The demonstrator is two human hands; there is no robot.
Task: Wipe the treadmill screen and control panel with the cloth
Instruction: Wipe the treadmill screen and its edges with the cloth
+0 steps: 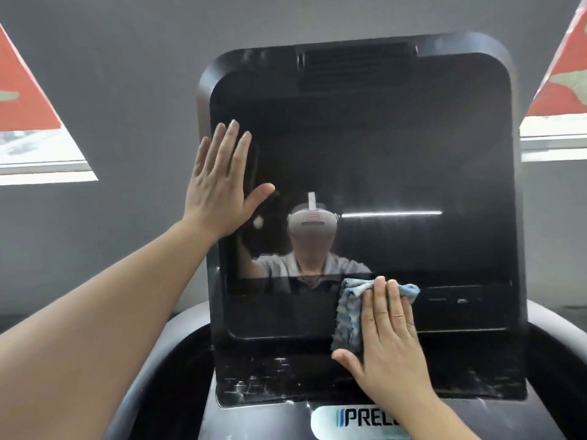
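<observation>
Left hand [222, 185] lies flat, fingers spread, against the left edge of the dark treadmill screen [397, 160] (glossy, showing a reflection), nothing held. Right hand [387, 338], fingers together and flat, presses the blue-grey cloth [347, 312] onto the screen's lower border, above the scuffed control panel [270, 379] and logo plate [359, 419].
</observation>
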